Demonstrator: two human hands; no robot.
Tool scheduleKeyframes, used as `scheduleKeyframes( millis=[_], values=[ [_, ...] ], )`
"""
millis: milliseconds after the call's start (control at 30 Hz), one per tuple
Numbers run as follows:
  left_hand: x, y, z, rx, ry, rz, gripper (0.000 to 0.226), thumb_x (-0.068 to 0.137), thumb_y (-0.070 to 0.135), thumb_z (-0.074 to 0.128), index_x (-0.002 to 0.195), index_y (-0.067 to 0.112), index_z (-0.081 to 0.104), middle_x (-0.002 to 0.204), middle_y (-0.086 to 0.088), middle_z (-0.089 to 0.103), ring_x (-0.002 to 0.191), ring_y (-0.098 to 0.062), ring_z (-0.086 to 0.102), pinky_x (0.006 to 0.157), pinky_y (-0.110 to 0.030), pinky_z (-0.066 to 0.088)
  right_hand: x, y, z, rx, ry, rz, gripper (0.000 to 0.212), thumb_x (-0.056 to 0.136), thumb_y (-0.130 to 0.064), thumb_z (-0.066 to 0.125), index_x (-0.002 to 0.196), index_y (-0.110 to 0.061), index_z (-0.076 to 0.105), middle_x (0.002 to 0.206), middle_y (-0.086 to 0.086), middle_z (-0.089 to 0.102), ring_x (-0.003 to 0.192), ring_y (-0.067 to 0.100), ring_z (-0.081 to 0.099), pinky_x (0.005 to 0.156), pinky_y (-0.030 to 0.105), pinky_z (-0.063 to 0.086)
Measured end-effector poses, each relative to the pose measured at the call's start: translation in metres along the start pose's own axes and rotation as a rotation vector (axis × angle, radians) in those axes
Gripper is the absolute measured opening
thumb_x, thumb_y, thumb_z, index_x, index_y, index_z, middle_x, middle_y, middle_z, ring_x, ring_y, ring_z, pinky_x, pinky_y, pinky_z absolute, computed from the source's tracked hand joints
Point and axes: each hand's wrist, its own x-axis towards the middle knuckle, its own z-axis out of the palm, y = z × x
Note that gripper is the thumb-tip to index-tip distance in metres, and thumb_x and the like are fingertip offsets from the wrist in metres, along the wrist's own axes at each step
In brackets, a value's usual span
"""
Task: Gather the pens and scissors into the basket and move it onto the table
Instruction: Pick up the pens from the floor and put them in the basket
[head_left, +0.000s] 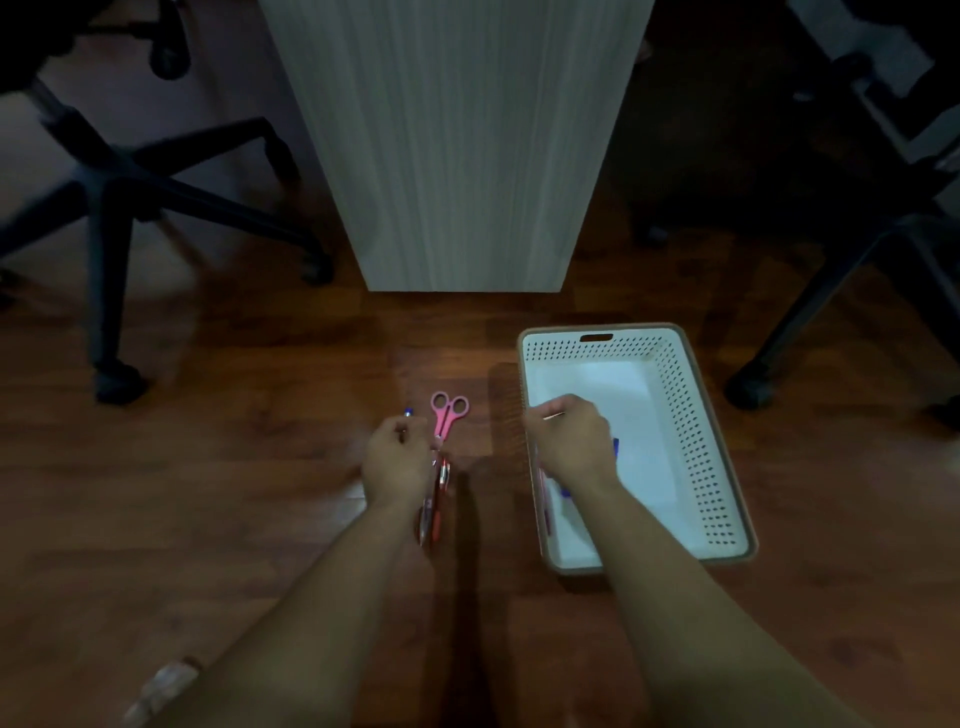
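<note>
A pale wood-grain table panel (457, 145) stands upright at the far side of the brown wooden floor (234, 493), with dark wheeled office chairs (119, 202) on either side, and the white perforated basket (691, 441) sits on the floor to the right. The right hand (571, 441) hangs curled over the basket's left half with something thin pinched in its fingers, a blue pen (615, 447) partly hidden beneath it. The left hand (397, 460) is closed around a blue-tipped pen (408, 413) just beside the pink scissors (445, 415), which lie on the floor with red pens (441, 488) below them.
</note>
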Motion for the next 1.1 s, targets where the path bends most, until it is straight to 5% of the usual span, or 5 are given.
scheduleKeyframes(
  millis=[100, 200, 400, 967, 1100],
  values=[
    [0.014, -0.014, -0.016, -0.026, 0.073, -0.071, 0.019, 0.099, 0.017, 0.058, 0.088, 0.016, 0.073, 0.067, 0.000, 0.079, 0.055, -0.026, 0.072, 0.063, -0.034, 0.056, -0.004, -0.008, 0.033, -0.055, -0.132, -0.050, 0.017, 0.091, -0.027, 0.063, 0.086, -0.017, 0.076, 0.071, 0.006, 0.078, 0.061, 0.019, 0.077, 0.063, 0.028, 0.064],
    [0.022, -0.027, -0.027, 0.089, 0.103, -0.094, 0.019, 0.099, 0.021, 0.062, 0.089, 0.014, 0.076, 0.069, -0.002, 0.080, 0.088, -0.032, 0.078, 0.083, -0.036, 0.057, -0.002, 0.000, 0.065, -0.141, -0.302, -0.046, 0.028, 0.098, -0.024, 0.062, 0.088, -0.005, 0.080, 0.063, 0.011, 0.077, 0.041, 0.011, 0.069, 0.046, 0.017, 0.056],
    [0.041, -0.058, -0.031, 0.177, 0.037, -0.112, 0.022, 0.092, 0.021, 0.075, 0.111, 0.011, 0.075, 0.104, -0.007, 0.080, 0.087, -0.031, 0.076, 0.084, -0.036, 0.060, -0.006, 0.031, 0.123, -0.341, -0.459, -0.062, 0.043, 0.099, -0.041, 0.060, 0.104, -0.003, 0.078, 0.097, 0.020, 0.079, 0.091, 0.038, 0.079, 0.085, 0.045, 0.065],
    [0.024, -0.058, -0.032, 0.494, -0.054, -0.102, 0.023, 0.081, 0.032, 0.084, 0.098, 0.017, 0.087, 0.099, -0.013, 0.083, 0.091, -0.031, 0.074, 0.069, -0.029, 0.047, -0.022, 0.061, 0.143, -0.639, -0.311, -0.023, 0.038, 0.102, -0.038, 0.061, 0.122, -0.006, 0.069, 0.123, 0.015, 0.070, 0.114, 0.032, 0.071, 0.089, 0.037, 0.058],
    [0.020, -0.045, -0.028, 0.308, -0.029, -0.114, 0.016, 0.079, 0.031, 0.086, 0.084, 0.016, 0.085, 0.078, -0.004, 0.080, 0.090, -0.028, 0.078, 0.065, -0.025, 0.046, -0.019, 0.048, 0.129, -0.412, -0.300, -0.008, 0.049, 0.086, -0.057, 0.065, 0.096, -0.010, 0.077, 0.089, 0.013, 0.078, 0.080, 0.028, 0.078, 0.076, 0.037, 0.067]
  ],
)
